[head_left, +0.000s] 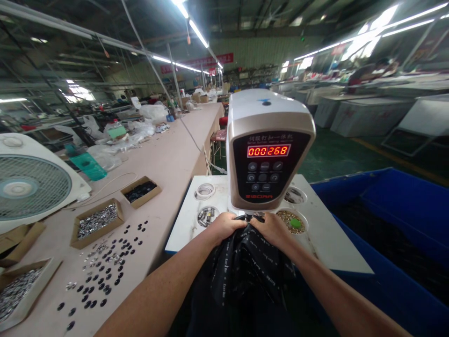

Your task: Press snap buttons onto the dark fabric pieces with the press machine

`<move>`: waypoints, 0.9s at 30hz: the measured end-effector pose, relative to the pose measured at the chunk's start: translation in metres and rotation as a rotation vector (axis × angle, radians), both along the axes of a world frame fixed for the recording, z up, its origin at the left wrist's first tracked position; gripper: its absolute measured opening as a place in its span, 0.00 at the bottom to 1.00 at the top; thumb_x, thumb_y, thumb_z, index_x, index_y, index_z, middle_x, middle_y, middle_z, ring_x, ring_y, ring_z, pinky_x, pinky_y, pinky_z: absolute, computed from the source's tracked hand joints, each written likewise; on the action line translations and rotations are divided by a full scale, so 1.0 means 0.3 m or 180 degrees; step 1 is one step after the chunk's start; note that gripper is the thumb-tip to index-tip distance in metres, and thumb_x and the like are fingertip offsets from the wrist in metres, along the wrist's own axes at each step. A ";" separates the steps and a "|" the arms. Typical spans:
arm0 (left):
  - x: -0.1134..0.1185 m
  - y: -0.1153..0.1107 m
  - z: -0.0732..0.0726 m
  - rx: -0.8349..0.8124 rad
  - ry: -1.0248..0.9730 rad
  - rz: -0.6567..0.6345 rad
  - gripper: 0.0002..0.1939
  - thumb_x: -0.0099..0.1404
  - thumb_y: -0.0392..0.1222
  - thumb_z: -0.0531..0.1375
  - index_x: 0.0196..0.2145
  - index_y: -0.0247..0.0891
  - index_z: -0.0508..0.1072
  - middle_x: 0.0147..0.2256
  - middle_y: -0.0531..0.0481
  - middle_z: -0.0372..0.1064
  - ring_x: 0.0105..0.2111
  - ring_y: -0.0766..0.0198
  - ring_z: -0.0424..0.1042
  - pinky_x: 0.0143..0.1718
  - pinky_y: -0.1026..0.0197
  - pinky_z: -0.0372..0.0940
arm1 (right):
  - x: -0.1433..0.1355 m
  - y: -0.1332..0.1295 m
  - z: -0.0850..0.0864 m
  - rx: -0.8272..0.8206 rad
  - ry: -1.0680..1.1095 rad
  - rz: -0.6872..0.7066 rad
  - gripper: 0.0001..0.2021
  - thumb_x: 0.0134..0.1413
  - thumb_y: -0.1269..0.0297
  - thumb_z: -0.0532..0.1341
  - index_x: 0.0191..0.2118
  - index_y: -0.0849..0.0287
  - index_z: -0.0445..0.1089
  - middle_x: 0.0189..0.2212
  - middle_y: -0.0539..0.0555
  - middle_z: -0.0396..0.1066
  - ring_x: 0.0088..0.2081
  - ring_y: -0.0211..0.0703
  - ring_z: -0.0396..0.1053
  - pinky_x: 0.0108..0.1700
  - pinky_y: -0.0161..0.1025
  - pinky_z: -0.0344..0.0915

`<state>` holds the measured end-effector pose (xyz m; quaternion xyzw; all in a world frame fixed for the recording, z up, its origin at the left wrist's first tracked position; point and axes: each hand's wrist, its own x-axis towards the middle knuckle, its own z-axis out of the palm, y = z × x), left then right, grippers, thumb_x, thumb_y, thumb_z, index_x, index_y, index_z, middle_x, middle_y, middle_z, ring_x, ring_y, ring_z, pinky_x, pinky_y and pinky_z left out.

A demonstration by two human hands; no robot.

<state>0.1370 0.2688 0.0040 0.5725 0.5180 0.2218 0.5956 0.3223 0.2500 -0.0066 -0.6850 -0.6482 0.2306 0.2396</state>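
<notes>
A black garment (245, 262) with white lettering printed along its inner bands hangs from both my hands toward my lap. My left hand (227, 223) grips its upper edge from the left, fingers closed on the cloth. From the right, my right hand (271, 227) pinches the same edge. Both hands are right below the head of a button-attaching machine (270, 164), whose red display reads 000268. The machine's working point is hidden behind the hands and cloth. A cup of brass-coloured small parts (286, 217) with a green piece lies beside my right hand, and metal parts (206, 216) sit in a cup near my left.
A long table (175, 164) at left carries boxes of snap parts (98, 219), scattered black and silver caps (105, 271), a teal bottle (86, 161) and a white fan (31, 182). A blue bin (393, 187) with dark contents stands at right. A person sits farther back.
</notes>
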 end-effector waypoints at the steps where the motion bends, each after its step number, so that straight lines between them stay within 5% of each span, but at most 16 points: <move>1: -0.003 -0.001 -0.005 -0.0017 -0.0023 -0.0006 0.14 0.50 0.49 0.65 0.28 0.34 0.74 0.24 0.52 0.68 0.27 0.63 0.64 0.31 0.61 0.57 | -0.001 -0.003 -0.003 0.0005 -0.0008 -0.0037 0.15 0.56 0.53 0.59 0.34 0.57 0.77 0.33 0.58 0.80 0.36 0.50 0.74 0.34 0.38 0.58; 9: -0.016 -0.008 -0.025 -0.0220 -0.0271 0.0000 0.20 0.48 0.53 0.66 0.32 0.33 0.75 0.26 0.50 0.71 0.27 0.61 0.67 0.35 0.59 0.61 | -0.003 -0.017 0.000 0.0051 0.0139 -0.0050 0.15 0.55 0.54 0.60 0.39 0.57 0.78 0.35 0.57 0.81 0.38 0.50 0.76 0.36 0.37 0.62; 27: -0.025 -0.018 -0.047 -0.0049 -0.0245 0.0018 0.18 0.51 0.52 0.66 0.32 0.34 0.77 0.26 0.52 0.71 0.27 0.63 0.66 0.35 0.60 0.59 | 0.004 -0.026 -0.005 0.0125 0.0341 0.0124 0.14 0.54 0.53 0.59 0.28 0.57 0.73 0.26 0.52 0.77 0.32 0.47 0.73 0.34 0.38 0.59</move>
